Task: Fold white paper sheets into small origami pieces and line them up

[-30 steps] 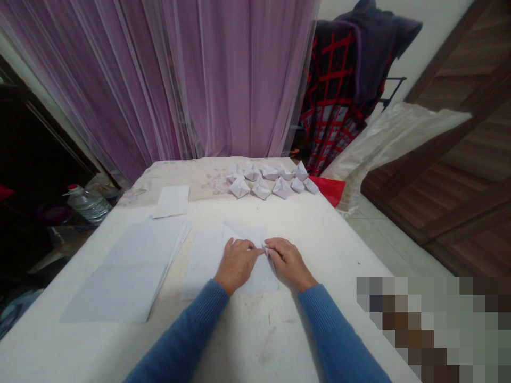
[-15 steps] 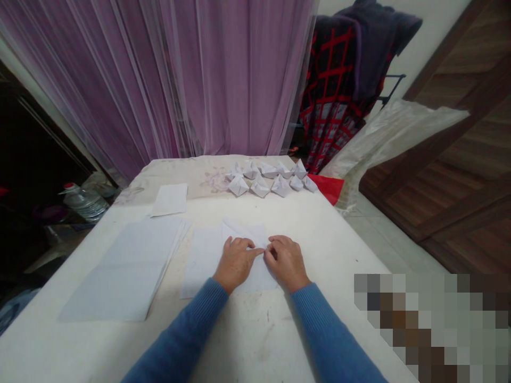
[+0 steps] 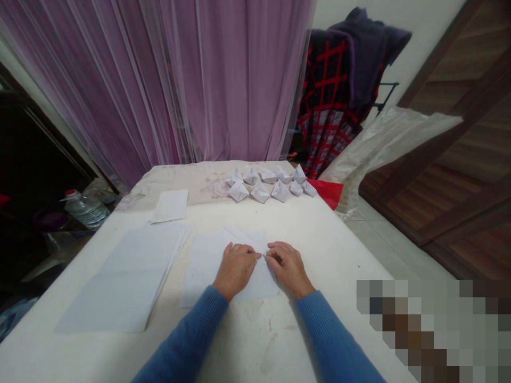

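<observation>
A folded sheet of white paper (image 3: 205,266) lies flat at the middle of the table, and both hands rest on it. My left hand (image 3: 235,270) presses on the sheet, its fingers pointing right. My right hand (image 3: 288,268) pinches the paper from the other side, and the fingertips of both hands nearly meet at a folded edge. The hands hide the centre of the sheet. To the left lies a stack of white paper (image 3: 128,279), with a single small sheet (image 3: 170,206) beyond it. Several folded paper boats (image 3: 259,186) stand in a cluster at the far end.
The white-covered table (image 3: 255,340) has stains and ends at edges to the left and right. A red paper (image 3: 328,192) sticks out past the far right corner. A plastic bottle (image 3: 85,210) stands low at left. Purple curtains (image 3: 231,80) hang behind.
Both hands stay on the sheet with only small finger shifts at the fold. The whole view has shifted slightly.
</observation>
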The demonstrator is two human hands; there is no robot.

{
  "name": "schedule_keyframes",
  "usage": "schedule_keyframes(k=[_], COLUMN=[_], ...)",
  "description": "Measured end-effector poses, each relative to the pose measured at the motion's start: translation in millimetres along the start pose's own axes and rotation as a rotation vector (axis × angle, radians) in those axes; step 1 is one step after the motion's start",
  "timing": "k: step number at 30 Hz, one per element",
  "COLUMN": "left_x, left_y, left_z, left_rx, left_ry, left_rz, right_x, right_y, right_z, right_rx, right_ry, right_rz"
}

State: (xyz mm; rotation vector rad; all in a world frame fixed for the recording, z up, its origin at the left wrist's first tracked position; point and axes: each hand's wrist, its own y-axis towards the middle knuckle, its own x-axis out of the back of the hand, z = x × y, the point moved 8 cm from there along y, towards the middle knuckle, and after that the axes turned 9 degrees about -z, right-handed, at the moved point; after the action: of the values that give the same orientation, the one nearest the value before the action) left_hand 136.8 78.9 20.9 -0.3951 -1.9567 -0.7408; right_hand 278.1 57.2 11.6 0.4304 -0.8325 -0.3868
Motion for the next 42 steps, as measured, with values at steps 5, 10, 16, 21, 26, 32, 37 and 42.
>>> schedule_keyframes(k=[5, 10, 16, 21, 26, 32, 37, 42], left_x=[0.7, 2.2, 0.0, -0.1, -0.2, 0.1, -1.5, 0.9], left_y=[0, 0, 0, 0, -1, -1, -1, -1], left_z=[0, -1, -1, 0, -1, -1, 2, 2], left_rx=[0.004, 0.006, -0.006, -0.006, -0.009, -0.006, 0.032, 0.062], left_ry=[-0.012, -0.012, -0.005, 0.003, -0.002, 0.007, -0.019, -0.019], left_rz=[-0.001, -0.006, 0.006, 0.001, 0.001, -0.012, -0.001, -0.038], right_x=[0, -1, -3, -3, -4, -4, -4, -5], right_y=[-2, -4, -5, -7, -7, -5, -3, -2], right_z=[-6, -8, -5, -2, 0, 1, 1, 2], right_rx=[-0.036, -0.042, -0.05, -0.023, -0.006, -0.014, -0.029, -0.038], right_ry=[-0.038, -0.078, -0.094, -0.092, -0.083, -0.075, -0.084, -0.101], right_rz=[-0.04, -0.035, 0.016, 0.03, 0.041, 0.036, 0.035, 0.028])
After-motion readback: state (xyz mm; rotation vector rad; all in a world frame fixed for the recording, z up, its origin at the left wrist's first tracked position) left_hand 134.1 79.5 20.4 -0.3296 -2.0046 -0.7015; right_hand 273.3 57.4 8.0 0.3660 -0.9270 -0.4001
